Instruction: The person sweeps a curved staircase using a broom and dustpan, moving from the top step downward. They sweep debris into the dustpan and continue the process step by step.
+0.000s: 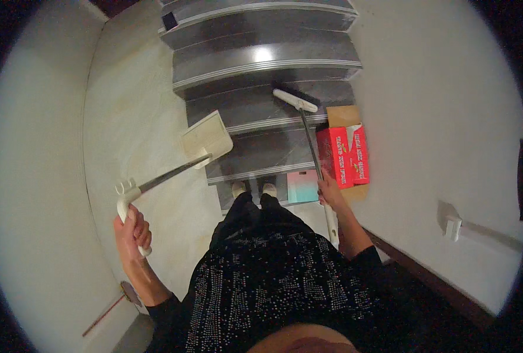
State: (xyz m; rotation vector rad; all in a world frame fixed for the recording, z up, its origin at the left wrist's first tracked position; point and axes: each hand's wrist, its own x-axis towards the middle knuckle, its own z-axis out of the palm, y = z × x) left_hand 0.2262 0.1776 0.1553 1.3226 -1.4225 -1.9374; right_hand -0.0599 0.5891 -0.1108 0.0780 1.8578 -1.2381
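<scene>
My left hand (133, 231) is wrapped around the white handle of a long-handled dustpan (210, 137). Its pale pan hangs at the left edge of the stairs, tilted, and I see nothing lying in it. The handle's top bears a pronged clip. My right hand (330, 189) grips the dark pole of a broom (310, 139) just above its white grip end. The broom's white head with dark bristles rests on or just over a grey stair tread (252, 99), to the right of centre. Whether the bristles touch the tread cannot be told.
A red cardboard box (343, 156) with open flaps stands against the right wall on the steps. Beside my feet is a pink and light-blue flat box (303, 187). A small dark object (170, 21) lies higher up at left. Walls border both sides.
</scene>
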